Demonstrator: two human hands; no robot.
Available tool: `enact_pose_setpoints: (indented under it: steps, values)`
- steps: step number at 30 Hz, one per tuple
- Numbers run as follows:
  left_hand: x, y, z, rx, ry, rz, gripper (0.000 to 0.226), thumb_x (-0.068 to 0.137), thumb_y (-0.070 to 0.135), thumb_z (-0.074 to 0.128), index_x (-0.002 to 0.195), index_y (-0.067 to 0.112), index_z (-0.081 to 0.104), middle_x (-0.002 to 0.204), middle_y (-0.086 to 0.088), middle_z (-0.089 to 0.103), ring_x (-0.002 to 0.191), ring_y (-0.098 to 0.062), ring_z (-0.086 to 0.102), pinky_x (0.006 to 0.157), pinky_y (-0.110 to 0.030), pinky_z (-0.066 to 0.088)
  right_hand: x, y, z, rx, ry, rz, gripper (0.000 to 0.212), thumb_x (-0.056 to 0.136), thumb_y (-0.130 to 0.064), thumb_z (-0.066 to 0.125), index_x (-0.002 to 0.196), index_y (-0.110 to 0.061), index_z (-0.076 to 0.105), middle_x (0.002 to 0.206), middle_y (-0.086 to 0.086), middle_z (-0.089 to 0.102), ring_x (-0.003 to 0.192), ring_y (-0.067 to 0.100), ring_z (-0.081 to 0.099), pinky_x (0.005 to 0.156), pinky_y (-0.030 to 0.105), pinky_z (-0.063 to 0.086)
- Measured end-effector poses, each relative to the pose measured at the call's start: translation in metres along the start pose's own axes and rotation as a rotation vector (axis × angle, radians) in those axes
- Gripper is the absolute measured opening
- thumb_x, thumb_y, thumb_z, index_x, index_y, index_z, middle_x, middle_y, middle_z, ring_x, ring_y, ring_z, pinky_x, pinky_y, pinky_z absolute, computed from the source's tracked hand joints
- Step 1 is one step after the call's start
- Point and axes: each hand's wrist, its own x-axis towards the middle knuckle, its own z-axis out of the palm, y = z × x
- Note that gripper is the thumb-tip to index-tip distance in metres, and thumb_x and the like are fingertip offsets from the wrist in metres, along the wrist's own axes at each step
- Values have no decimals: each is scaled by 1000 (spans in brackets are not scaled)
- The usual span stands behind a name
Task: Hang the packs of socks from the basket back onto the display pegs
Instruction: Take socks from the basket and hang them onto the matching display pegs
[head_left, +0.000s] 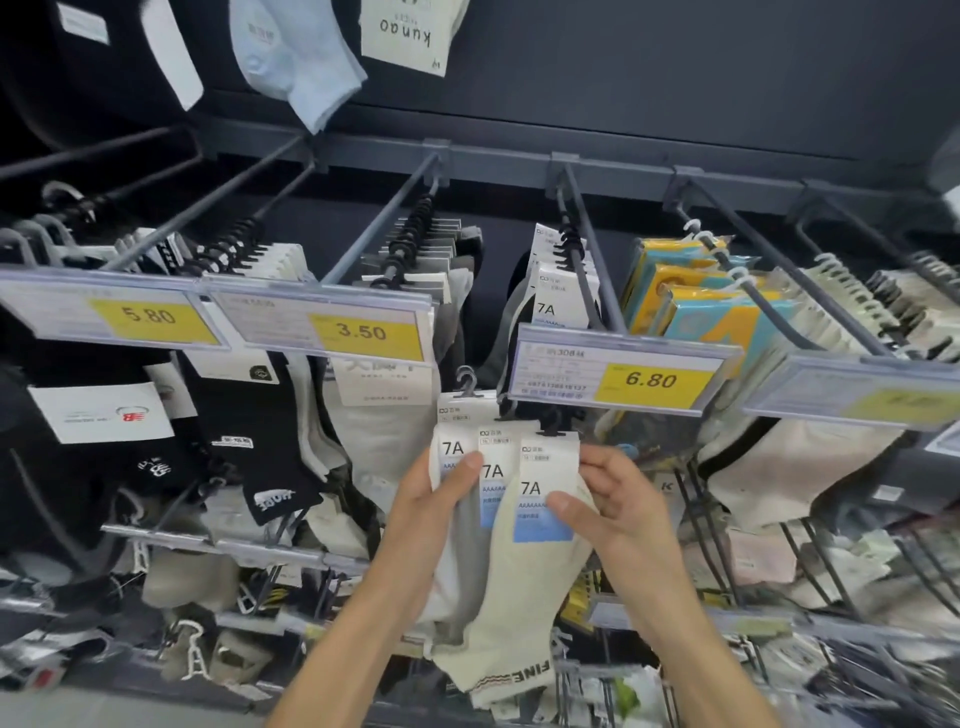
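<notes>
Both forearms rise from the bottom edge. The left hand grips the left side of three fanned packs of socks, its thumb across a card. The right hand pinches the rightmost card, thumb on its blue label. The packs stand upright, long axis vertical, hooks up and the FINE-printed ends down, just below the 6.80 price tag. Dark metal pegs, crowded with hanging socks, jut toward the camera from a dark back panel.
</notes>
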Motion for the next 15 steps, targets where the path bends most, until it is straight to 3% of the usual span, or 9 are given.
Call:
enact_pose_setpoints:
  steps: [2,5,10,13,15]
  values:
    - [0,1,1,20,12,38,21,83,39,67,102,42,75,107,6,78,98,-11,74,69,-18,57,-1,0,2,-30,-55,0,38,87,-1,70,116,-24,62,109,-4,74,102,13,70,81,25,57]
    - [2,1,1,46,33,77,25,82,41,66,105,43,73,109,9,77,101,-8,72,73,-16,56,-1,0,5,-45,-101,-19,39,88,-1,69,116,-28,64,110,-8,74,103,10,69,80,18,54]
    - [3,7,-6,65,87,57,24,81,48,62,103,55,70,106,22,75,98,10,67,78,-15,45,22,-18,-6,6,154,-158,26,90,-13,62,112,-26,66,111,-11,73,107,6,66,85,15,49]
    - [2,11,-5,85,90,38,22,81,44,63,96,57,71,102,23,75,92,12,67,73,-10,47,44,-33,-7,7,236,-280,27,90,-4,58,108,-22,64,97,-28,72,94,-13,64,77,2,44]
    - [2,12,-3,97,81,21,22,82,42,64,92,60,71,98,26,75,88,14,67,65,-2,46,57,-41,-4,61,191,-333,35,94,11,45,107,-20,56,91,-36,69,89,-20,61,75,-1,43]
